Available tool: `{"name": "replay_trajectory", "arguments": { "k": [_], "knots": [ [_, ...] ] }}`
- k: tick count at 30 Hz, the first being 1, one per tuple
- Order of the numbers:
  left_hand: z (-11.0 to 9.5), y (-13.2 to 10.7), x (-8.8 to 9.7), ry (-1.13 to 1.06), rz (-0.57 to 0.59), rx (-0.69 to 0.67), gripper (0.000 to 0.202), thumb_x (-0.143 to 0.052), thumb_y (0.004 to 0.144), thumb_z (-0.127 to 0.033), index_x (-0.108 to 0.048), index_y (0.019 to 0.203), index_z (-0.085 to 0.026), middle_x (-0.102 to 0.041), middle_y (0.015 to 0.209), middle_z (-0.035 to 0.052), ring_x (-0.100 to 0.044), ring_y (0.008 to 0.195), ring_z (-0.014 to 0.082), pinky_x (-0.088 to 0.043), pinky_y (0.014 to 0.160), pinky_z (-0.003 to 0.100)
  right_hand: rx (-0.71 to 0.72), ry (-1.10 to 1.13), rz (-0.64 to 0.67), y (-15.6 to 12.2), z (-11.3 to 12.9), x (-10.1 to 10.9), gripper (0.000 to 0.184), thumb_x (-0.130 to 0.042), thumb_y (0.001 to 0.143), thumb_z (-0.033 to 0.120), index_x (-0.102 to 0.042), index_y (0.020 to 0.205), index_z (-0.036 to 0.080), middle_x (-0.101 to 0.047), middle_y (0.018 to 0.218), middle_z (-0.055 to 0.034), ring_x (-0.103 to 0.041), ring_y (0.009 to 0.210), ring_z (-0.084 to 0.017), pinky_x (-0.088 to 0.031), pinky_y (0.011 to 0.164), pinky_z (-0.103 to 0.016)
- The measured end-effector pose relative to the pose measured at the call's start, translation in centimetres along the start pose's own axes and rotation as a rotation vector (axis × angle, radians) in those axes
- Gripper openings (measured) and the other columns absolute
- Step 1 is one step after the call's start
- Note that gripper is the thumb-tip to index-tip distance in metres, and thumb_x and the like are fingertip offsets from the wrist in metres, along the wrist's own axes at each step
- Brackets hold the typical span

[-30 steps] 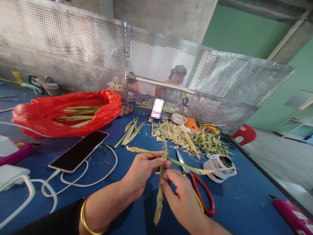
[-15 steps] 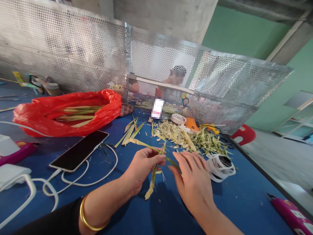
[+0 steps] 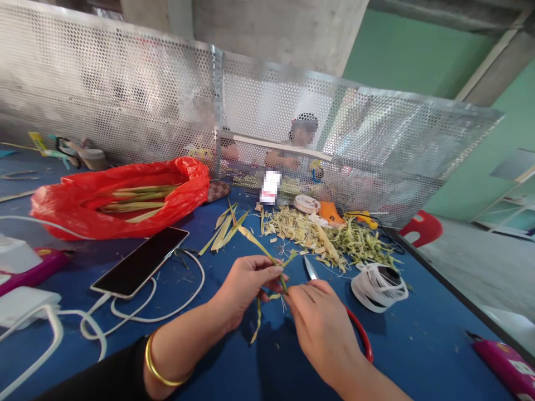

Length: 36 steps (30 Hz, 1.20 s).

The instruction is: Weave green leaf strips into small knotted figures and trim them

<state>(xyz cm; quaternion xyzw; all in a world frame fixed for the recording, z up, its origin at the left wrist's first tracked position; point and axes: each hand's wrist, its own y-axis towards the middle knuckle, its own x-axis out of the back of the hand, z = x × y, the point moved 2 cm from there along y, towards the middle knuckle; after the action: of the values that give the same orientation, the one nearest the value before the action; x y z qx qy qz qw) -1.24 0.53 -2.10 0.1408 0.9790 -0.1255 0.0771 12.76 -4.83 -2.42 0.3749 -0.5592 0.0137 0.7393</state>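
Note:
My left hand (image 3: 253, 281) is closed in a pinch on folded green leaf strips (image 3: 262, 245). One strip points up and away, a short end sticks out to the right, and a yellowed tail hangs below the fingers. Close beside it, my right hand (image 3: 320, 323) has its fingers closed on the near end of a strip, though the fingertips are partly hidden. Scissors with a silver blade (image 3: 310, 269) and a red handle (image 3: 364, 335) show on either side of my right hand, their middle covered by it.
Leaf trimmings (image 3: 326, 236) lie ahead, with a spool of white cord (image 3: 378, 287) to the right. Loose leaf strips (image 3: 223, 231), a red plastic bag (image 3: 121, 220) of leaves, a phone (image 3: 142, 262) and white cables (image 3: 156, 320) occupy the left. A perforated metal screen (image 3: 167, 100) stands behind.
My right hand has moved left and closed in on the strip by my left hand. The strips have turned in my fingers, and the scissors have come into fuller view.

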Motion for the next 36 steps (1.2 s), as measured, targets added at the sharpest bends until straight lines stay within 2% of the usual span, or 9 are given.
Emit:
{"name": "replay_trajectory", "arguments": {
  "k": [7,17,21,24,27,29,32,33,36],
  "knots": [
    [-1.2,-0.3,0.2,0.027,-0.010,-0.013,0.022,-0.069,0.073,-0.032,-0.066,0.080,-0.011,-0.068,0.068,0.0039,-0.060,0.049,0.0091,-0.038,0.041,0.017,-0.076,0.049,0.004,0.3,-1.3,1.5,0.025,-0.037,0.094,0.014,-0.048,0.072,0.019,-0.052,0.059,0.0024,-0.044,0.052,-0.013,-0.029,0.065,-0.029],
    [-1.5,-0.2,0.6,-0.086,-0.102,0.001,0.021,-0.066,0.077,-0.027,-0.062,0.090,-0.011,-0.070,0.081,0.0078,-0.062,0.052,0.0094,-0.040,0.037,0.015,-0.063,-0.111,-0.038,0.5,-2.7,2.0,0.024,-0.039,0.095,0.018,-0.059,0.082,0.018,-0.059,0.065,-0.0005,-0.050,0.056,-0.015,-0.033,0.067,-0.032],
    [-1.5,-0.4,0.2,-0.038,-0.115,-0.013,0.021,-0.063,0.078,-0.027,-0.063,0.091,-0.011,-0.070,0.078,0.0071,-0.060,0.047,0.0087,-0.034,0.032,0.014,-0.035,-0.097,-0.113,0.6,-2.7,2.5,0.022,-0.046,0.093,0.026,-0.059,0.108,0.016,-0.064,0.090,-0.0080,-0.058,0.081,-0.021,-0.038,0.078,-0.036],
    [-1.0,-0.8,-0.7,0.105,0.003,0.001,0.022,-0.063,0.075,-0.028,-0.065,0.090,-0.012,-0.069,0.073,0.0045,-0.060,0.043,0.0102,-0.034,0.030,0.015,-0.010,-0.085,-0.231,0.6,-2.3,3.3,0.030,-0.052,0.090,0.028,-0.056,0.118,0.016,-0.061,0.103,-0.0112,-0.056,0.094,-0.024,-0.039,0.083,-0.039],
    [0.1,-1.3,-1.8,0.300,0.152,0.010,0.016,-0.060,0.072,-0.028,-0.065,0.068,-0.013,-0.062,0.057,0.0005,-0.061,0.042,0.0131,-0.035,0.030,0.015,-0.030,-0.042,-0.274,0.8,-1.5,3.4,0.026,-0.055,0.088,0.026,-0.061,0.111,0.018,-0.061,0.092,-0.0085,-0.057,0.086,-0.022,-0.040,0.079,-0.038],
    [1.2,-1.6,-2.3,0.410,0.232,0.006,0.019,-0.055,0.071,-0.026,-0.060,0.056,-0.014,-0.055,0.046,-0.0010,-0.061,0.042,0.0146,-0.035,0.030,0.015,-0.103,0.073,-0.204,1.2,-0.9,3.0,0.022,-0.059,0.085,0.028,-0.065,0.104,0.019,-0.060,0.085,-0.0054,-0.056,0.079,-0.020,-0.042,0.074,-0.035],
    [2.4,-1.8,-2.7,0.458,0.279,0.009,0.014,-0.053,0.067,-0.022,-0.061,0.059,-0.014,-0.055,0.044,-0.0012,-0.059,0.038,0.0150,-0.036,0.030,0.016,-0.269,0.314,-0.033,1.6,-0.1,2.1,0.005,-0.064,0.080,0.024,-0.064,0.077,0.020,-0.055,0.071,0.0014,-0.054,0.065,-0.014,-0.043,0.061,-0.026],
    [2.6,-1.8,-2.7,0.451,0.280,0.001,0.014,-0.052,0.067,-0.022,-0.062,0.062,-0.014,-0.056,0.046,-0.0009,-0.059,0.038,0.0147,-0.036,0.030,0.016,-0.311,0.383,-0.004,1.6,0.1,1.9,0.011,-0.063,0.080,0.022,-0.060,0.069,0.020,-0.052,0.066,0.0031,-0.052,0.061,-0.012,-0.043,0.057,-0.024],
    [2.2,-1.6,-2.7,0.404,0.250,0.004,0.016,-0.051,0.071,-0.025,-0.063,0.064,-0.015,-0.062,0.054,0.0012,-0.061,0.041,0.0143,-0.035,0.030,0.016,-0.300,0.488,-0.067,1.2,0.5,2.2,0.018,-0.054,0.085,0.018,-0.054,0.067,0.020,-0.050,0.063,0.0032,-0.051,0.057,-0.011,-0.041,0.054,-0.022]
  ]
}}
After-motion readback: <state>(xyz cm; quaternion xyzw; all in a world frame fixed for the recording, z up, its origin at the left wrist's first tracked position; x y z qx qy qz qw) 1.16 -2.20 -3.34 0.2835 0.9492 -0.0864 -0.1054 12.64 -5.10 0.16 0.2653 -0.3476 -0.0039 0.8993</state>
